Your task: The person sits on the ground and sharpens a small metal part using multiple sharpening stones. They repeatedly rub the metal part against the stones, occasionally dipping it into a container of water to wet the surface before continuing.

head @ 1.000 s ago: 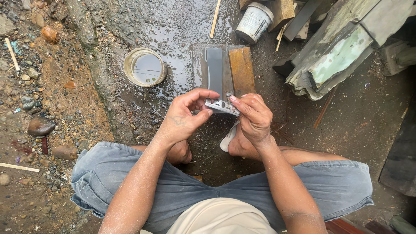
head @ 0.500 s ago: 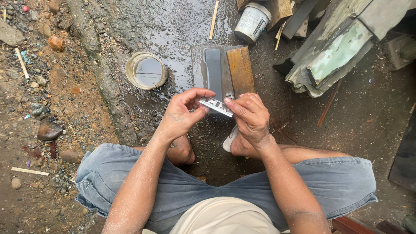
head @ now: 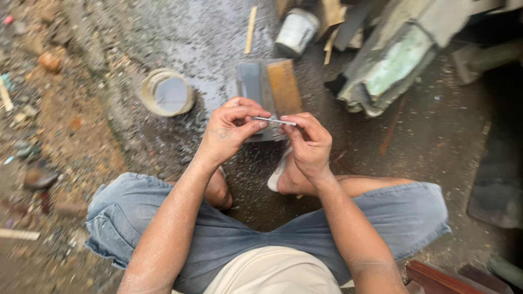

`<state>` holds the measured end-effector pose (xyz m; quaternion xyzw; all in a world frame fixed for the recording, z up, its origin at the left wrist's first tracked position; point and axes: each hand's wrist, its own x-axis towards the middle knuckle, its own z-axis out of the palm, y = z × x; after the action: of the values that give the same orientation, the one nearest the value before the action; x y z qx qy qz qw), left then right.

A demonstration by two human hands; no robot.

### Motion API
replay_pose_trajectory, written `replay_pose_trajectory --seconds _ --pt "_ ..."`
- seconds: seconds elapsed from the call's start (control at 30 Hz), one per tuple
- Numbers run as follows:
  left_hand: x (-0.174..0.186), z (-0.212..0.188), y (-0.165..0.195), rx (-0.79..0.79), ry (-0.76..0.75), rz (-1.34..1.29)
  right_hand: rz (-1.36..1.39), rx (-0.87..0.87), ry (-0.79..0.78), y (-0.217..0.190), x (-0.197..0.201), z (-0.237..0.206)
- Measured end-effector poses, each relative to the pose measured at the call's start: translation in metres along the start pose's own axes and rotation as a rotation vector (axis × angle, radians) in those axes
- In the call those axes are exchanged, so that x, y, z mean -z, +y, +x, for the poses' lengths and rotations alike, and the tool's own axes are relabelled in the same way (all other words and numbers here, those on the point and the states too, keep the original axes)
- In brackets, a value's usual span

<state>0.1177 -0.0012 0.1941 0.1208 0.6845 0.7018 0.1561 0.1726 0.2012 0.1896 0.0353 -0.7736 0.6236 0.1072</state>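
I squat on wet ground and hold a small flat metal piece point(head: 274, 120) edge-on between both hands. My left hand point(head: 229, 130) pinches its left end with thumb and fingers. Its right end is gripped by my right hand point(head: 309, 142). Just beyond my hands lies a block with a grey stone half point(head: 250, 81) and a brown wooden half point(head: 283, 84) on the ground.
A round tin of cloudy water point(head: 166, 93) stands to the left. A white bucket point(head: 297, 30), wooden sticks and a heap of grey-green boards point(head: 392, 65) lie at the back right. Stones and rubble cover the left side. My feet in sandals point(head: 278, 174) are below my hands.
The metal piece has been turned from showing its flat face to edge-on. Both hands have stayed over the block.
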Motion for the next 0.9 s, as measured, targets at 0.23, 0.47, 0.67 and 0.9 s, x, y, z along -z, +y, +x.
replay_pose_trajectory --seconds 0.23,0.47,0.67,0.9 --pt "-0.106 0.031 0.016 0.172 -0.194 -0.357 0.776 -0.252 0.289 -0.01 0.054 -0.03" --pt "-0.168 0.032 0.018 0.043 -0.312 0.197 0.411 -0.457 0.396 0.009 0.173 -0.052" --pt "-0.165 0.11 0.024 -0.09 -0.276 0.541 0.139 -0.51 0.279 0.06 0.253 -0.019" --pt "-0.224 0.246 -0.002 -0.473 -0.559 0.687 -0.09 -0.685 0.309 0.109 0.243 0.044"
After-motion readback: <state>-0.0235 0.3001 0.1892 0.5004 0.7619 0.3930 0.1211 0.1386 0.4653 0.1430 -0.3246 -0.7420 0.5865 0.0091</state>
